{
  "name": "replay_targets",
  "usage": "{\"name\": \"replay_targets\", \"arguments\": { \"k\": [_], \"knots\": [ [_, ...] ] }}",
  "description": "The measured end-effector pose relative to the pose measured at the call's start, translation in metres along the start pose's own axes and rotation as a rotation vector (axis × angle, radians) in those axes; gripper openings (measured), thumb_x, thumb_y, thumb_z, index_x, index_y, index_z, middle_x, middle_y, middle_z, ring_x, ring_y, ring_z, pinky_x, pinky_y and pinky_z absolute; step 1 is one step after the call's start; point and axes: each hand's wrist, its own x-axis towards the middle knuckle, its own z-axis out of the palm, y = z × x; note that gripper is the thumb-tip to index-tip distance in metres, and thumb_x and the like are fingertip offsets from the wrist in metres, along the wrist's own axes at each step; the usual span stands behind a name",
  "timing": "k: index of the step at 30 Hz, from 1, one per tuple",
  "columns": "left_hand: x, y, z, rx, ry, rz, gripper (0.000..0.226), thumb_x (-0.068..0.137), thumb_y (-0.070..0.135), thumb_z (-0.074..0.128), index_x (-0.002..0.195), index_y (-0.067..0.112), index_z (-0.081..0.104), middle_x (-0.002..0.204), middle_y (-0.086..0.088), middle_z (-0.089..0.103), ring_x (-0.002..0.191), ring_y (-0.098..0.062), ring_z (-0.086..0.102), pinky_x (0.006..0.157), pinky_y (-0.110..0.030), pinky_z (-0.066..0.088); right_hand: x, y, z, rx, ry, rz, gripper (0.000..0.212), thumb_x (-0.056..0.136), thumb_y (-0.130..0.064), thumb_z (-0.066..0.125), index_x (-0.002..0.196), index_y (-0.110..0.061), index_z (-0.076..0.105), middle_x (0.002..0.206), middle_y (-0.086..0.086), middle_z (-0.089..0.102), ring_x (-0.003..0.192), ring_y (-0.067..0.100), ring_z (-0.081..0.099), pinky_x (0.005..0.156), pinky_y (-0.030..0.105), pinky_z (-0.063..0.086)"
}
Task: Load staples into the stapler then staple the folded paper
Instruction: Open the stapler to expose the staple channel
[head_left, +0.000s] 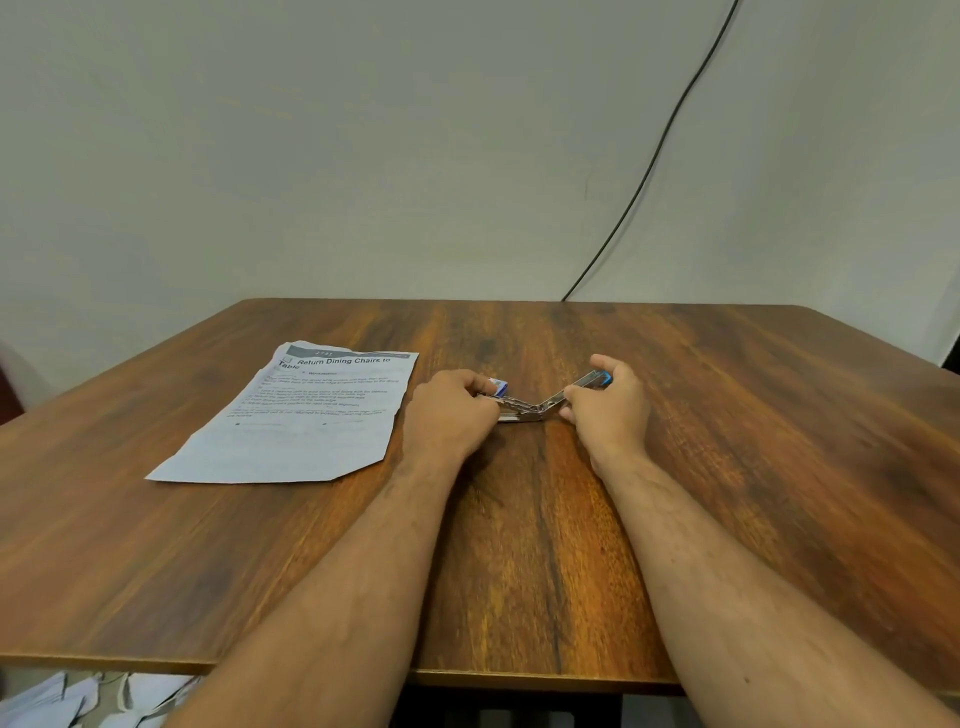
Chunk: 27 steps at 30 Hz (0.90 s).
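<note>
A metal stapler (530, 408) with blue ends lies swung open in a wide V at the middle of the wooden table (727, 441). My left hand (449, 410) grips its lower half, where a small blue and white part shows at the fingertips. My right hand (608, 402) grips the raised top arm, whose blue tip pokes out above the fingers. A printed sheet of paper (301, 415) headed "Return Dining Chairs to Table" lies flat to the left of my left hand, with a torn-looking top edge. Any staples are too small to make out.
A black cable (660, 156) runs down the pale wall to the table's far edge. White crumpled stuff (93, 699) lies below the table's near left edge. A dark red object (10, 384) shows at the far left.
</note>
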Motion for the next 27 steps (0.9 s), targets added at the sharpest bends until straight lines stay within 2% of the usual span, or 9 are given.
{"name": "replay_targets", "arguments": {
  "k": [3, 5, 8, 10, 12, 13, 18, 23, 27],
  "knots": [
    [0.006, -0.006, -0.006, -0.016, -0.059, 0.002, 0.033, 0.084, 0.016, 0.063, 0.109, 0.031, 0.079, 0.108, 0.001, 0.076, 0.084, -0.013, 0.066, 0.073, -0.029, 0.055, 0.002, 0.000, 0.000, 0.001, -0.009, 0.031, 0.052, 0.085, -0.003, 0.071, 0.133, -0.020, 0.061, 0.119, 0.002, 0.062, 0.083, 0.019, 0.074, 0.079, 0.039, 0.063],
    [0.009, -0.011, -0.010, -0.033, -0.101, 0.034, 0.029, 0.088, 0.019, 0.070, 0.114, 0.027, 0.077, 0.111, 0.002, 0.075, 0.087, -0.009, 0.064, 0.069, -0.020, 0.046, 0.003, 0.001, -0.001, -0.006, 0.016, 0.020, 0.046, 0.090, -0.012, 0.071, 0.134, -0.021, 0.063, 0.128, 0.003, 0.063, 0.098, 0.021, 0.071, 0.089, 0.034, 0.060],
    [0.010, -0.015, -0.015, -0.058, -0.154, 0.074, 0.028, 0.089, 0.023, 0.073, 0.117, 0.026, 0.076, 0.115, 0.003, 0.075, 0.098, -0.009, 0.064, 0.079, -0.023, 0.043, 0.004, 0.002, 0.000, -0.054, 0.036, -0.001, 0.042, 0.093, -0.014, 0.068, 0.135, -0.020, 0.063, 0.136, 0.004, 0.060, 0.120, 0.022, 0.061, 0.097, 0.026, 0.048],
    [0.010, -0.016, -0.017, -0.024, -0.165, 0.091, 0.029, 0.088, 0.023, 0.074, 0.117, 0.027, 0.076, 0.114, 0.005, 0.074, 0.097, -0.010, 0.063, 0.080, -0.022, 0.042, 0.005, 0.004, 0.000, -0.041, 0.015, 0.024, 0.044, 0.091, -0.012, 0.067, 0.134, -0.022, 0.062, 0.127, 0.010, 0.066, 0.097, 0.022, 0.070, 0.081, 0.030, 0.059],
    [0.009, -0.016, -0.016, 0.014, -0.131, 0.099, 0.028, 0.084, 0.021, 0.077, 0.111, 0.028, 0.079, 0.102, 0.007, 0.074, 0.091, -0.008, 0.063, 0.070, -0.016, 0.040, 0.003, 0.002, -0.001, -0.037, 0.002, 0.069, 0.045, 0.092, -0.007, 0.063, 0.134, -0.021, 0.059, 0.102, 0.015, 0.073, 0.059, 0.016, 0.066, 0.049, 0.023, 0.053],
    [0.008, -0.016, -0.015, 0.029, -0.111, 0.104, 0.027, 0.081, 0.020, 0.079, 0.107, 0.029, 0.080, 0.096, 0.008, 0.074, 0.088, -0.006, 0.063, 0.066, -0.014, 0.039, 0.002, 0.000, -0.002, -0.040, -0.001, 0.095, 0.044, 0.092, -0.004, 0.060, 0.134, -0.018, 0.058, 0.088, 0.014, 0.074, 0.050, 0.014, 0.062, 0.045, 0.023, 0.051],
    [0.004, -0.016, -0.013, 0.021, -0.148, 0.109, 0.027, 0.071, 0.025, 0.086, 0.095, 0.034, 0.081, 0.087, 0.014, 0.073, 0.086, -0.002, 0.063, 0.068, -0.014, 0.040, -0.003, -0.005, -0.003, 0.022, 0.022, 0.172, 0.043, 0.084, -0.003, 0.054, 0.124, -0.011, 0.065, 0.048, -0.002, 0.068, 0.050, 0.016, 0.071, 0.076, 0.044, 0.063],
    [0.006, -0.018, -0.013, 0.014, -0.113, 0.111, 0.026, 0.077, 0.027, 0.084, 0.102, 0.032, 0.081, 0.094, 0.010, 0.075, 0.089, -0.006, 0.064, 0.076, -0.023, 0.045, -0.007, -0.011, -0.004, -0.004, 0.042, 0.173, 0.034, 0.087, -0.003, 0.058, 0.118, -0.012, 0.069, 0.070, 0.001, 0.071, 0.055, 0.015, 0.073, 0.071, 0.034, 0.064],
    [0.007, -0.019, -0.013, -0.001, -0.115, 0.107, 0.025, 0.080, 0.024, 0.083, 0.104, 0.030, 0.081, 0.094, 0.008, 0.074, 0.083, -0.003, 0.061, 0.068, -0.020, 0.041, -0.009, -0.011, -0.003, -0.091, -0.018, 0.135, 0.042, 0.090, 0.000, 0.060, 0.130, -0.013, 0.065, 0.075, 0.004, 0.074, 0.057, 0.015, 0.073, 0.070, 0.036, 0.065]
  ]
}}
